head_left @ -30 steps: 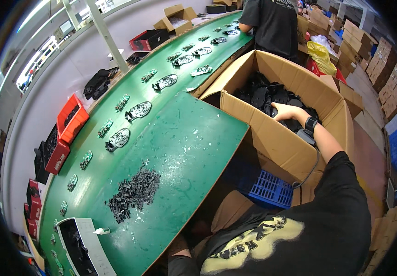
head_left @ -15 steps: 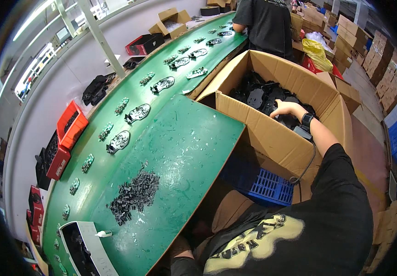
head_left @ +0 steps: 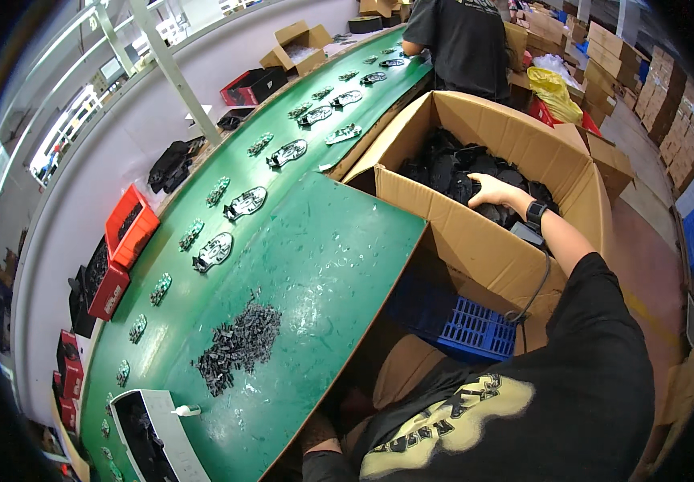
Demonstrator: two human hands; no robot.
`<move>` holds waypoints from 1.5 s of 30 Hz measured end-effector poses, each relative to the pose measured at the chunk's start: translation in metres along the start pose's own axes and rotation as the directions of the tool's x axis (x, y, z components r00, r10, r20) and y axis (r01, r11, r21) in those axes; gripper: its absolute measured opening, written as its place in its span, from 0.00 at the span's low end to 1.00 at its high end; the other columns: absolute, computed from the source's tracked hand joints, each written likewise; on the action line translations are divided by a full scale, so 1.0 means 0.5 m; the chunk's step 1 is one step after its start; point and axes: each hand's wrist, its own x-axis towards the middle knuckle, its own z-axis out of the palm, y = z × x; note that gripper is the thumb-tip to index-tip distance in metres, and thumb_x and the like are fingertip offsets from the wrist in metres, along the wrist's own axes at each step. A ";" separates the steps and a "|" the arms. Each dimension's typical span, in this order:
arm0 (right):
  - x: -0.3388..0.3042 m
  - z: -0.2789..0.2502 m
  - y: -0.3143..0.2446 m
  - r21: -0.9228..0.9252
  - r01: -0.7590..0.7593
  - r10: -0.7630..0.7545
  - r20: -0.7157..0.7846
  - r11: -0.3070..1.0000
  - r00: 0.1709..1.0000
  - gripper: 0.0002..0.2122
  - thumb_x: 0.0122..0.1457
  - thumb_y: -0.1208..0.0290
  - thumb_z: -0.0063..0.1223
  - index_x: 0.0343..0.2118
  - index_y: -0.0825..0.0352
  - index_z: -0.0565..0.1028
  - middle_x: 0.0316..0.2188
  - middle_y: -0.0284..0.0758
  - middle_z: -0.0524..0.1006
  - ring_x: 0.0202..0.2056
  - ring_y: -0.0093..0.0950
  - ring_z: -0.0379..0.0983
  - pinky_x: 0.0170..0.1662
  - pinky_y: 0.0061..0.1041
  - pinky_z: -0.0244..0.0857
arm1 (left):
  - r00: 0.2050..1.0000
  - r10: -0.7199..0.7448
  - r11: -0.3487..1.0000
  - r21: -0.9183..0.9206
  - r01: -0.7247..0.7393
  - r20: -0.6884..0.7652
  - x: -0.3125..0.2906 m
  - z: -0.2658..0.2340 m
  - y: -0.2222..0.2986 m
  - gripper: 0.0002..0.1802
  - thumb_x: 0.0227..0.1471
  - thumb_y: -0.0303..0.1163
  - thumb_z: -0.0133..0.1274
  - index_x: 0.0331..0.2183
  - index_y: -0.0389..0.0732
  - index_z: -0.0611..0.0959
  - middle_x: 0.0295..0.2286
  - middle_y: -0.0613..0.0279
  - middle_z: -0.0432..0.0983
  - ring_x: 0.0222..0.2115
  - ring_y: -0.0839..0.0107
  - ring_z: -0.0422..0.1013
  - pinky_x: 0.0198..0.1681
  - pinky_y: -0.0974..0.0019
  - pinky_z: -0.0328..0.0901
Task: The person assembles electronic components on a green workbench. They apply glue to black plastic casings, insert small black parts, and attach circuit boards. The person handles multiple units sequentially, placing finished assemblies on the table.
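My right hand (head_left: 498,191) reaches into a large open cardboard box (head_left: 475,233) filled with black plastic parts (head_left: 435,165). Its thumb and fingers are bent round a dark plastic part (head_left: 464,189) at the top of the heap; the fingertips are partly hidden. A dark band and a small corded device are at that wrist. Low in the picture, my left hand (head_left: 316,434) is in shadow beside the green table's (head_left: 339,265) near edge, its fingers hidden. On that table lies a pile of small black pieces (head_left: 238,345).
A curved green belt (head_left: 174,313) carries green circuit boards (head_left: 191,234) and black-and-white mouse-shaped bases (head_left: 214,251). A white bin (head_left: 166,442) stands at the table's lower left. Red bins (head_left: 108,281) line the far side. A blue crate (head_left: 475,325) sits below. Another person (head_left: 467,48) works beyond the box.
My right hand has shifted slightly left among the black parts. The flat dark shell beside it no longer lies face up there. The whole view has moved a little.
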 end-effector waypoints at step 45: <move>-0.020 -0.178 0.105 0.899 0.336 -0.125 -0.313 0.280 0.941 0.32 0.54 0.66 0.57 0.62 0.61 0.58 0.45 0.36 0.75 0.46 0.28 0.73 0.51 0.32 0.67 | 1.000 -0.023 1.000 0.016 0.023 0.006 -0.036 0.012 -0.002 0.23 0.56 0.43 0.44 0.44 0.34 0.76 0.43 0.44 0.74 0.46 0.53 0.69 0.50 0.58 0.62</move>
